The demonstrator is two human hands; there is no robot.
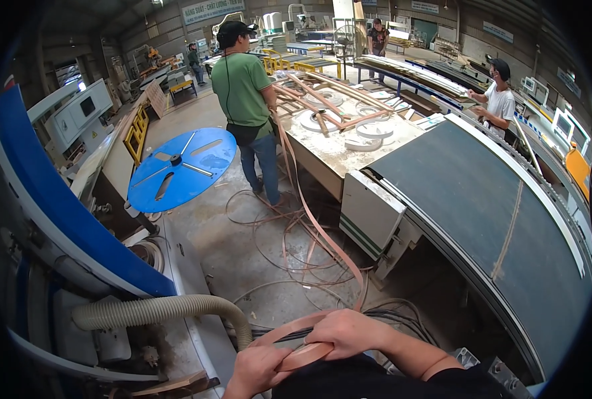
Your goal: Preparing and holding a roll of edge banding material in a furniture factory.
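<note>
Holding a looped tan strip [304, 358], 2 hands [351, 332] closed on it, long axis running forward-left, toward a person [246, 90]

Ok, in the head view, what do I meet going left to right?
Blue machine → blue disc → left hand → right hand → dark belt.

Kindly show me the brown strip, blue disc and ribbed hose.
Brown strip [304, 357]: head view, its held loop.
Blue disc [189, 181]: head view, its flat face.
Ribbed hose [166, 310]: head view, its middle stretch.
</note>
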